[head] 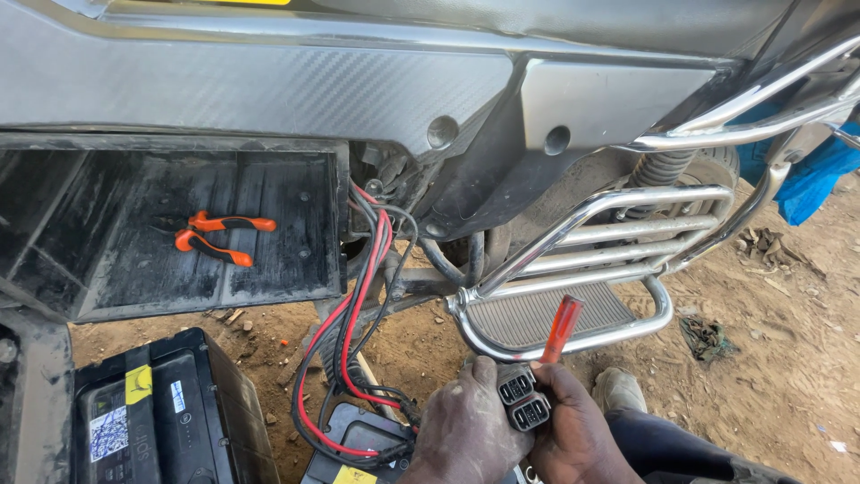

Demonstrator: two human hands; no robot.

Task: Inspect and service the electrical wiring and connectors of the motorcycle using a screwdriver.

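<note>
Two hands meet low over the dirt ground: the left hand closed on black connectors, the right hand gripping an orange-handled screwdriver. The step looks like probing the plugs; next needs a steady tip.

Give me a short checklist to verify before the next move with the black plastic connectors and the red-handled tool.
1. Left hand grips the black plastic connectors: ok.
2. Right hand holds the red translucent-handled tool together with the connectors: ok.
3. Tool tip seated in a connector: cannot tell, hidden by fingers.
4. Red and black cable bundle free of kinks: cannot tell; it hangs in loops.
5. Orange-handled pliers within sight on the black floorboard: ok.
6. Black rectangular battery terminals disconnected: cannot tell.
</note>
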